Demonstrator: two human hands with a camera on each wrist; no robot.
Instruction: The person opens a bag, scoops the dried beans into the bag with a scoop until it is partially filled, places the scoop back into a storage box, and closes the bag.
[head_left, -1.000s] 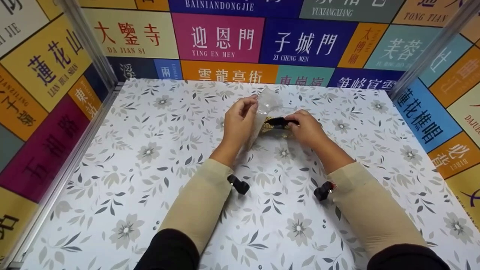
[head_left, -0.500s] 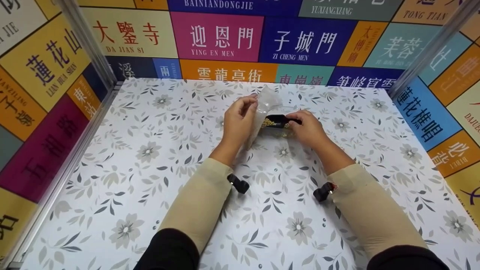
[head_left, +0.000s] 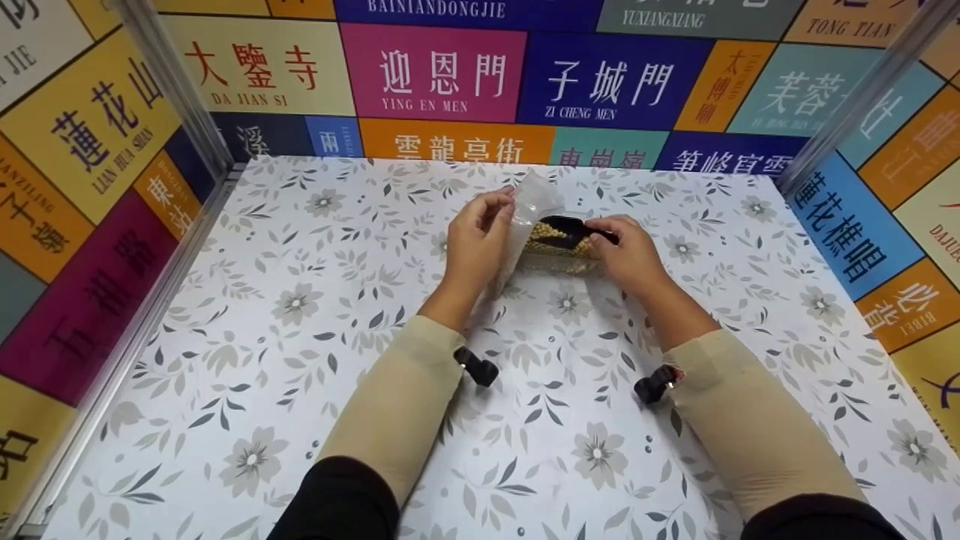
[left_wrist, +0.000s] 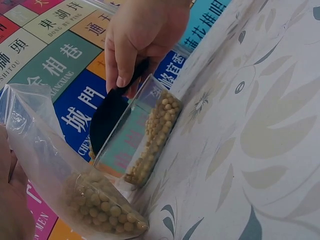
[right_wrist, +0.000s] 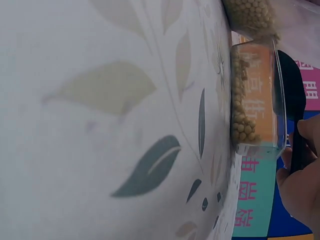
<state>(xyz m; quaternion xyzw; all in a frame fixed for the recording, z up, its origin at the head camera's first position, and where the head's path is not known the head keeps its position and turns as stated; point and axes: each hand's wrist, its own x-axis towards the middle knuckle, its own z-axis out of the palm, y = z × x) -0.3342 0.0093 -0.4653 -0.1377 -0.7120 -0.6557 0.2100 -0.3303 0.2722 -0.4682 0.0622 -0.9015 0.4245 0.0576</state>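
My left hand (head_left: pixel 478 241) grips the upper side of a clear plastic bag (head_left: pixel 534 201). Yellowish soybeans (left_wrist: pixel 97 207) fill the bag's bottom in the left wrist view. A small black scoop (left_wrist: pixel 106 120) is held by its handle in my right hand (head_left: pixel 628 251), fingers curled round it. Soybeans lie in the scoop's bowl in the head view, and its tip points toward the bag. Below the scoop stands a clear rectangular box (right_wrist: pixel 260 95), right beside the bag, with a layer of soybeans on its bottom. The bag's mouth is partly hidden by my left hand.
A white floral cloth (head_left: pixel 420 450) covers the table. Panels with large lettering (head_left: pixel 442 75) rise at the back and both sides, with metal posts (head_left: pixel 184 82) at the corners. Small black wrist cameras (head_left: pixel 476 367) sit on both sleeves.
My right hand has shifted slightly right with the scoop, which has turned so its bowl and the soybeans in it show more. My left hand and the bag stay nearly still.
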